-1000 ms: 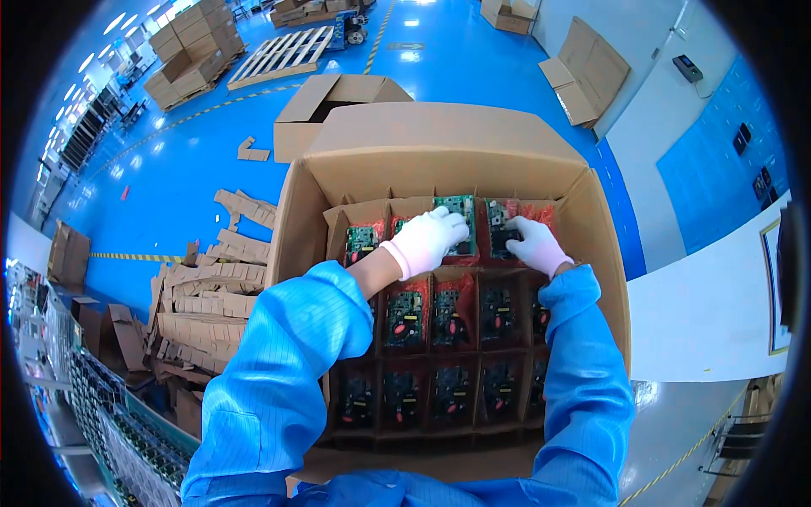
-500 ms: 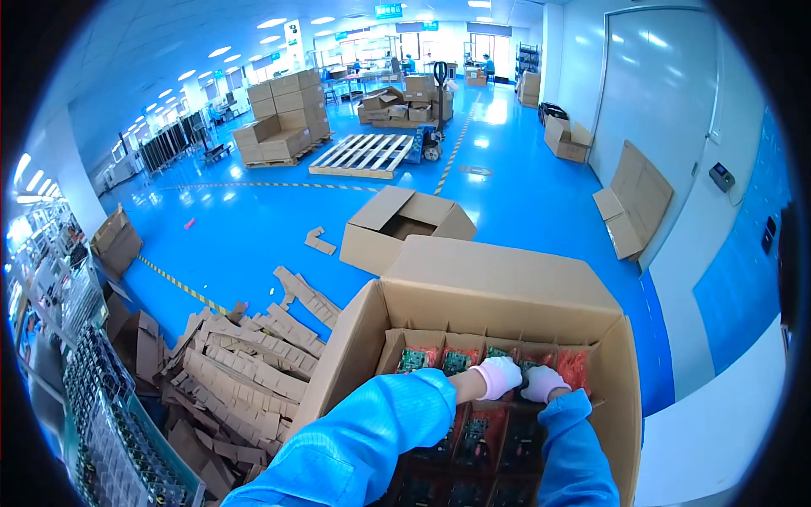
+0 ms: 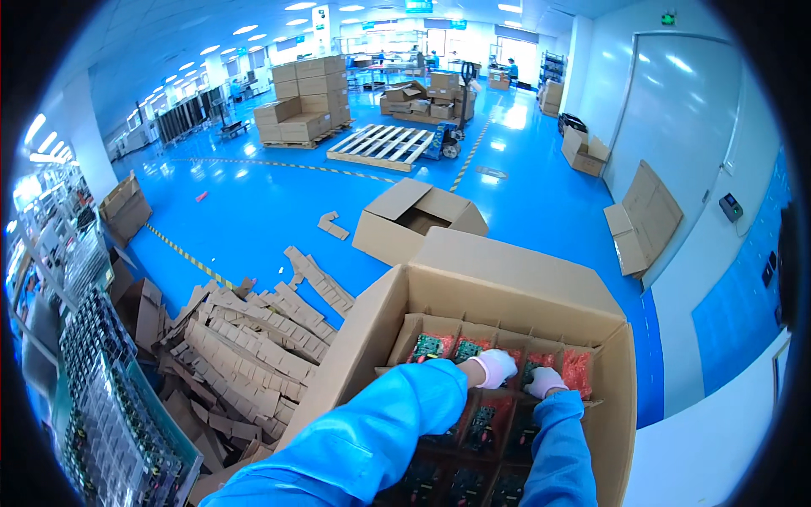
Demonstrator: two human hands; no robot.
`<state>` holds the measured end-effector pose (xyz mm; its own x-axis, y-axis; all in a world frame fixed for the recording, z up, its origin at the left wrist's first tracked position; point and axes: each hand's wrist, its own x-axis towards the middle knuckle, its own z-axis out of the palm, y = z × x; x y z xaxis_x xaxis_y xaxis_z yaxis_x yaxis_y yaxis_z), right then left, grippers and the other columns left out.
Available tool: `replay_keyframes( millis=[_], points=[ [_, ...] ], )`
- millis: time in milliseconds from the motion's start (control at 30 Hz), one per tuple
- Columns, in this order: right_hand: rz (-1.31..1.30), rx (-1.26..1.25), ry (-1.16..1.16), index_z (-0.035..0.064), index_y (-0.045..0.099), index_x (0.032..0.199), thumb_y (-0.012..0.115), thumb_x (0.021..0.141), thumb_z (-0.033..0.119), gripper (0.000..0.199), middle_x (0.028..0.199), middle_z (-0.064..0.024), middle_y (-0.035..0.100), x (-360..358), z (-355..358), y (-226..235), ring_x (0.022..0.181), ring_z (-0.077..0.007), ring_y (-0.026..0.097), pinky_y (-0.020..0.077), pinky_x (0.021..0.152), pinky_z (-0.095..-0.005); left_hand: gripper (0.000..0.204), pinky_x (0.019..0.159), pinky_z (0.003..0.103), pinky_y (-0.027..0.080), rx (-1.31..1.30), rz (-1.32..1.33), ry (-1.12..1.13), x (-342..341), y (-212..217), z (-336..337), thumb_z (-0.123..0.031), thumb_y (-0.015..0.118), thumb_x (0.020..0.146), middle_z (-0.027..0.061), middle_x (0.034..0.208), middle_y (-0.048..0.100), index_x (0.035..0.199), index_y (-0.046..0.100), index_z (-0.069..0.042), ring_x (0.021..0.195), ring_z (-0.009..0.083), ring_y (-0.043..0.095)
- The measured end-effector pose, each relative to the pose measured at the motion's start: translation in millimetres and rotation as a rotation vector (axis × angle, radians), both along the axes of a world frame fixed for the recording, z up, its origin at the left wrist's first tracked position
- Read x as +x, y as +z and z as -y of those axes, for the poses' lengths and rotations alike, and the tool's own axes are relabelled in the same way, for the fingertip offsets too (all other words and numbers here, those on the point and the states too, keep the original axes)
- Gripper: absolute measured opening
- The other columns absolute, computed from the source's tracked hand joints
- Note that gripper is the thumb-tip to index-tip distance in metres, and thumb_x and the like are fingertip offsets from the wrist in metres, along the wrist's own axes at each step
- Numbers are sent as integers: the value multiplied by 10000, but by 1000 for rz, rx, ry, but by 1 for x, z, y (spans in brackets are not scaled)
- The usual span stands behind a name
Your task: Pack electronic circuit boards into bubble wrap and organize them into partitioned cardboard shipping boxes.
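Note:
A large open cardboard box [image 3: 621, 380] stands in front of me, split by cardboard dividers [image 3: 525, 342] into cells. Green circuit boards [image 3: 429, 347] sit upright in the cells, with red wrapping [image 3: 578, 372] beside several of them. My left hand [image 3: 497, 368], in a white glove, reaches into the back row with its fingers curled; what they hold is hidden. Close to its right, my gloved right hand [image 3: 546, 383] is closed beside another board in the same row. Its fingertips are hidden too. Both forearms wear blue sleeves and cover part of the nearer cells.
Torn cardboard strips [image 3: 253, 355] lie heaped left of the box. Racked circuit boards [image 3: 110, 397] stand at the lower left. Beyond are another open carton [image 3: 384, 228], a wooden pallet [image 3: 382, 149], stacked cartons [image 3: 308, 97] and flattened cardboard [image 3: 650, 215] by the right wall.
The view has shifted slightly, so the surroundings sit further right. My hands have drawn a little apart over the back row, and a green board shows between them.

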<state>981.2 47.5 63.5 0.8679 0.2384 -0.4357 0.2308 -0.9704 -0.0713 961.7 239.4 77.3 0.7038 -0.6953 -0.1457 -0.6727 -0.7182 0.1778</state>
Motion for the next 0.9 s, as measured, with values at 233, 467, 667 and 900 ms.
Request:
replay_keyframes(
  millis=[233,467,667,900],
  points=[
    [517,-83,239,52,630,801,608,687,269,245,784,-147,643,-18,-71,102,731,-376,598,485,685,-437,215,799,374,452,-519,228,62,-145,143,-135,-103,536,754,83,1046,557,963,572,-66,915,298,529],
    [660,383,676,61,599,784,578,723,243,193,749,-154,634,-120,-278,212,684,-372,589,465,625,-437,201,767,339,466,-628,551,605,-399,190,-293,-91,575,789,100,1051,587,983,585,-37,889,281,571],
    [404,804,1076,42,608,813,588,757,215,183,698,-122,624,-297,-492,258,598,-276,559,432,577,-373,199,745,330,464,-529,786,1387,-662,161,-342,-36,595,734,104,1020,601,932,604,-22,854,272,580],
    [191,956,1439,45,605,833,573,775,221,188,643,-75,604,-548,-702,248,531,-232,522,428,554,-319,247,809,342,453,-80,1122,1992,-881,107,-324,-51,604,702,93,1020,603,947,599,-29,951,295,570]
  ],
)
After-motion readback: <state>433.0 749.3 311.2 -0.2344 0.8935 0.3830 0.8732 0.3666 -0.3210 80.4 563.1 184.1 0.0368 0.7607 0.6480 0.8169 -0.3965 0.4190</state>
